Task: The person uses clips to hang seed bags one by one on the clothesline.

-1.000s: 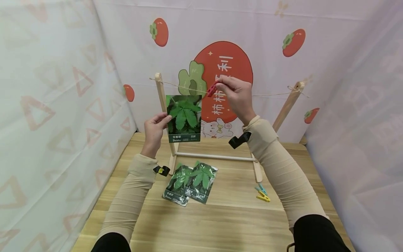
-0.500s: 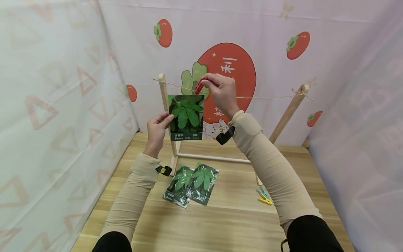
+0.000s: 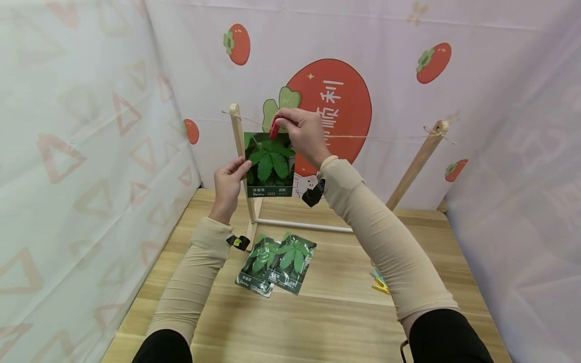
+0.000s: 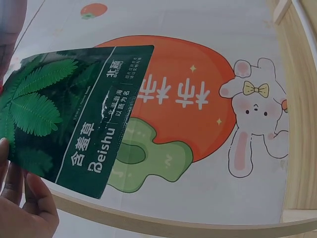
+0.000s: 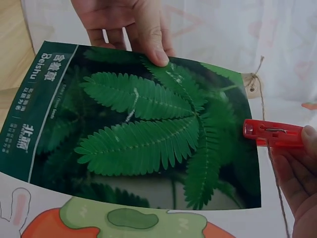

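My left hand (image 3: 228, 185) pinches the left edge of a green seed packet (image 3: 270, 169) with a fern-like leaf picture, held upright beside the frame's left post. My right hand (image 3: 305, 132) pinches a red clothespin (image 3: 274, 128) at the packet's top edge. In the right wrist view the clothespin's tip (image 5: 249, 128) overlaps that edge, and the twine (image 5: 275, 178) passes by the clothespin just beyond the packet. Two more seed packets (image 3: 290, 263) lie overlapping on the table below.
A wooden frame has a left post (image 3: 238, 132) and a right post (image 3: 416, 165), with twine strung between them. A yellow clothespin (image 3: 380, 286) and a blue clothespin (image 3: 376, 274) lie on the table (image 3: 327, 322), partly behind the right sleeve. Printed cloth hangs around.
My right hand has moved left along the twine, bringing the red clothespin from beside the packet onto its top edge. The left hand and its packet have stayed nearly in place.
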A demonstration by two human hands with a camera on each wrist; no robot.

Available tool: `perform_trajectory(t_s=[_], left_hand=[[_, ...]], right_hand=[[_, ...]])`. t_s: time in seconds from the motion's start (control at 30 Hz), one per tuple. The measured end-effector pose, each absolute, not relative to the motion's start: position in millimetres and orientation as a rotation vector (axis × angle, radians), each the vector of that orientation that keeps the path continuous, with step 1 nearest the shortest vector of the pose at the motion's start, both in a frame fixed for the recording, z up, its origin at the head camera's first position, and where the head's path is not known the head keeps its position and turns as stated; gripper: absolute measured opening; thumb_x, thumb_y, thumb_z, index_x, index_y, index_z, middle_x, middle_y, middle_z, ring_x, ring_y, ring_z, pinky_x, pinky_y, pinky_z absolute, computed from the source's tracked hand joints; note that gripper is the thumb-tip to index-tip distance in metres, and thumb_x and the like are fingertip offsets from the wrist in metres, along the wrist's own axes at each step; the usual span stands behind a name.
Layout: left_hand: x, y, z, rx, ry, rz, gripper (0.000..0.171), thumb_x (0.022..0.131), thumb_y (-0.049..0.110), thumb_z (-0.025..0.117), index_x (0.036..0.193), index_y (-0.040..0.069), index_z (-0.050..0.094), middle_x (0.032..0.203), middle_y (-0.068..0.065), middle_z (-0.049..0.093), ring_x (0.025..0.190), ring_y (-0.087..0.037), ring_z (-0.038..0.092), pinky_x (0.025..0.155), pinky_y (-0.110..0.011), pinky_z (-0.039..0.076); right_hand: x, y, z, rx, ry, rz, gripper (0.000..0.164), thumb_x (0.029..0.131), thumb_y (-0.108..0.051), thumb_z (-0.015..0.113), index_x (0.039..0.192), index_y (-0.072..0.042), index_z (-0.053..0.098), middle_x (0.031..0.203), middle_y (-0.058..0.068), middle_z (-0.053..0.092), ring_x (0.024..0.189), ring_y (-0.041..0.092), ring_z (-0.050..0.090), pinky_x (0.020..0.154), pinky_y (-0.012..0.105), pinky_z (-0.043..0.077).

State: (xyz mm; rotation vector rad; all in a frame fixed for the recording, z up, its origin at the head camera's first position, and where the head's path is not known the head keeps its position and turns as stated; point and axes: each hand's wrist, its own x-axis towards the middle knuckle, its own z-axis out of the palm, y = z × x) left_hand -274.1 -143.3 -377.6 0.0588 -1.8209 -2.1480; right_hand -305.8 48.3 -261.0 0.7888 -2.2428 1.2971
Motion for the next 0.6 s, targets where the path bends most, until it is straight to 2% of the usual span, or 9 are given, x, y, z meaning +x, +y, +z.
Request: perform_trajectory(t_s=[0.13,0.23,0.33,0.47,0.6], left_hand=[[-273.1,-143.8,-378.4,0.071,-1.797,-2.159,0.012,0.090,0.008,0.069,0.102,0.008,0.071,0.083,0.018,0.070,0.080,0.001,0.063,0.070,-0.016,0.050],[-273.6,-144.4,-379.7,0.073,-1.798,-2.148,0.018,0.091,0.008,0.068,0.108,0.002,0.070,0.084,0.018,0.069,0.080,0.002,0.063,0.071,-0.016,0.050],[-274.7,-144.2,-380.4,0.071,-1.809,-2.140,0.025,0.091,0.008,0.068,0.113,-0.003,0.069,0.085,0.019,0.068,0.080,0.002,0.064,0.071,-0.015,0.050],[-275.5,-142.9,-380.1,0.076,-1.823,-2.138,0.016,0.090,0.010,0.069,0.105,0.003,0.071,0.084,0.017,0.068,0.080,0.001,0.063,0.071,-0.015,0.051],[-274.9,-142.2,-379.7,0.067,-1.845,-2.121,0.009,0.090,0.010,0.070,0.098,0.007,0.069,0.082,0.015,0.066,0.079,0.000,0.062,0.072,-0.015,0.051]], right_hand=[[-304.8,45.5,-262.7,0.797,-2.290,1.268,0.016,0.096,-0.014,0.061,0.094,-0.005,0.074,0.099,0.008,0.073,0.078,0.015,0.055,0.065,0.022,0.041],[-305.0,45.3,-262.4,0.797,-2.342,1.255,0.016,0.097,-0.015,0.060,0.096,-0.006,0.073,0.101,0.008,0.072,0.080,0.016,0.056,0.066,0.022,0.042],[-305.3,46.5,-261.5,0.779,-2.419,1.254,0.018,0.098,-0.016,0.058,0.105,-0.008,0.072,0.104,0.009,0.070,0.085,0.016,0.058,0.070,0.022,0.045],[-305.7,48.3,-259.9,0.758,-2.505,1.248,0.028,0.099,-0.019,0.057,0.123,-0.008,0.067,0.112,0.010,0.068,0.088,0.018,0.058,0.073,0.025,0.048],[-305.6,48.7,-259.0,0.752,-2.546,1.240,0.034,0.098,-0.020,0.058,0.130,-0.008,0.063,0.116,0.012,0.067,0.096,0.020,0.062,0.080,0.028,0.052]])
